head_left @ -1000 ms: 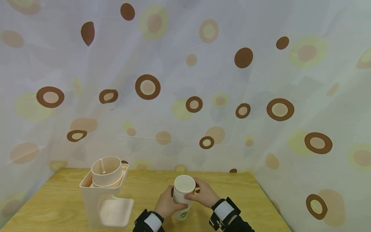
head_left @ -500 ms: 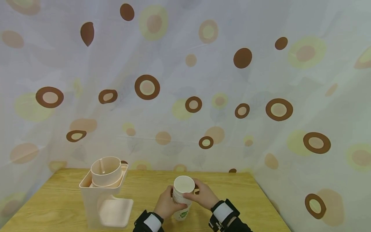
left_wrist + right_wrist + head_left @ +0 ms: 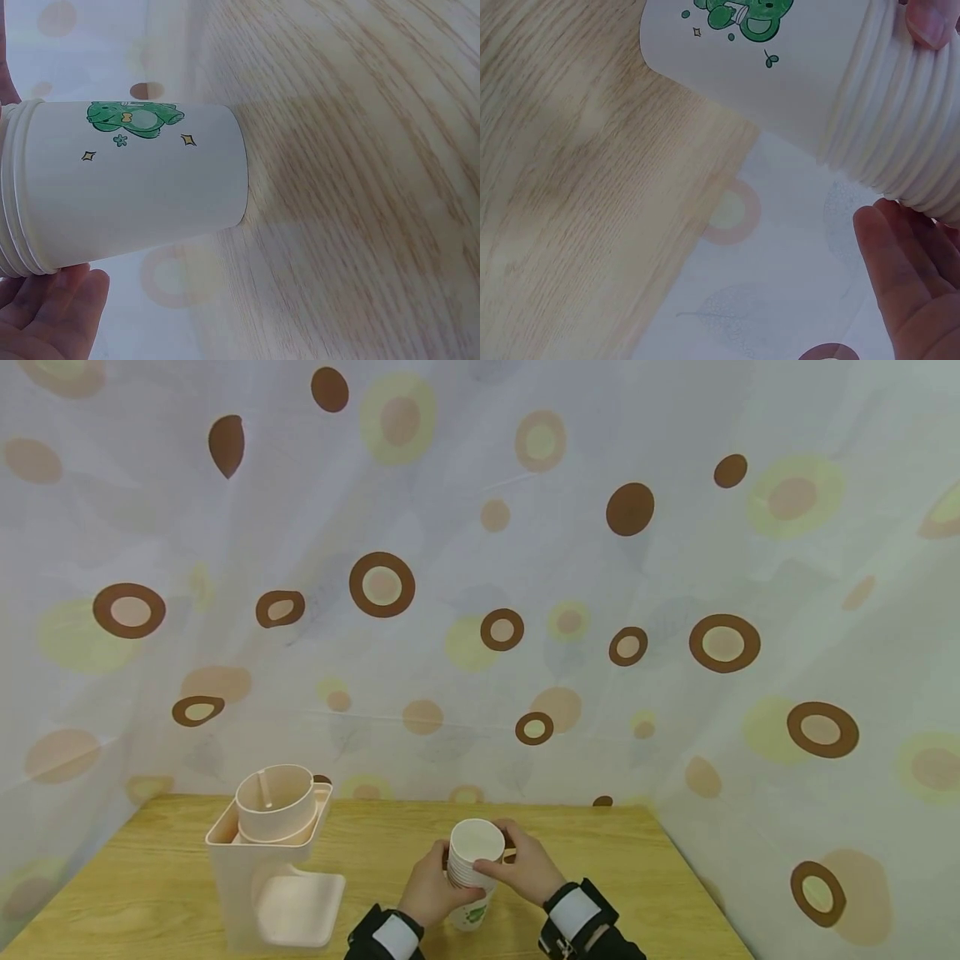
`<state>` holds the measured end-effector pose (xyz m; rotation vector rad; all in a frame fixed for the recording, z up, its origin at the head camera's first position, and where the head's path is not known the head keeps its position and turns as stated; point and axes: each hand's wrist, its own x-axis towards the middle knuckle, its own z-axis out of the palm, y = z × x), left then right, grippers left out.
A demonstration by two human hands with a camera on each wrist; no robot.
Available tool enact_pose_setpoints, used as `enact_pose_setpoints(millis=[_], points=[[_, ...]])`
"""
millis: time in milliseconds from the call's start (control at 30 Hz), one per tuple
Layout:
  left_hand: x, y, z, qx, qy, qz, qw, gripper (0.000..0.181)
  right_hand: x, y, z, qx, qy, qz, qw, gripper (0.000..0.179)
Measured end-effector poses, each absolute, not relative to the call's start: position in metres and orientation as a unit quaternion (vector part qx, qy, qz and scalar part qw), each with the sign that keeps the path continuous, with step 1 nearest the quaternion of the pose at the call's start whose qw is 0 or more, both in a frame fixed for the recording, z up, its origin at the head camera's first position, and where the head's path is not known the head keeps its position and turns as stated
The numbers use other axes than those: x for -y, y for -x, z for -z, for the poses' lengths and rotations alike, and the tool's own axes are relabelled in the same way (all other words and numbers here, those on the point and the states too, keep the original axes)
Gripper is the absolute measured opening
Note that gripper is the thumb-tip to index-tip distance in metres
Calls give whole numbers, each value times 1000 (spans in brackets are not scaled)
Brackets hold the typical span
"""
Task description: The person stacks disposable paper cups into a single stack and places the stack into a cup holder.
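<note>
A nested stack of white paper cups (image 3: 477, 839) stands upright on the wooden table, its open top facing me. Green cartoon animals decorate the lowest cup's wall (image 3: 142, 180). My left hand (image 3: 435, 887) grips the stack from the left, thumb across the front just below the rims. From the right, higher up, my right hand (image 3: 529, 863) holds the stacked rims (image 3: 900, 112) between thumb and fingers. In the left wrist view the bottom of the stack meets the tabletop. The far sides of the fingers are partly hidden behind the cups.
A cream plastic bin (image 3: 240, 893) stands on the table (image 3: 600, 877) at the left, with a round cream container (image 3: 276, 814) in its top and a flat white plate-like part (image 3: 303, 910) at its front. A dotted curtain (image 3: 450, 693) hangs behind the table's far edge.
The stack's top rim and my right hand have sunk slightly. My left hand keeps its grip in about the same spot.
</note>
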<state>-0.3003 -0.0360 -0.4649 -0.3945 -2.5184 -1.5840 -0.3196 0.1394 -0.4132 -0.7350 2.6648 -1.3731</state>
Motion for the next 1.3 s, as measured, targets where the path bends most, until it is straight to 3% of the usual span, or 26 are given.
enact_pose_setpoints(millis=[400,800,1100,1300], points=[[36,299,466,835,135,527,77,71,-139,319,416,-855,227,466,36,68],[31,299,476,837,118,532,47,83,-138,316,421,-846,223,482,37,67],[34,294,477,838,89,534,71,78,-141,311,421,-849,233,472,31,69],[47,286,462,835,73,535,105,77,-148,303,423,-871,215,441,-17,53]])
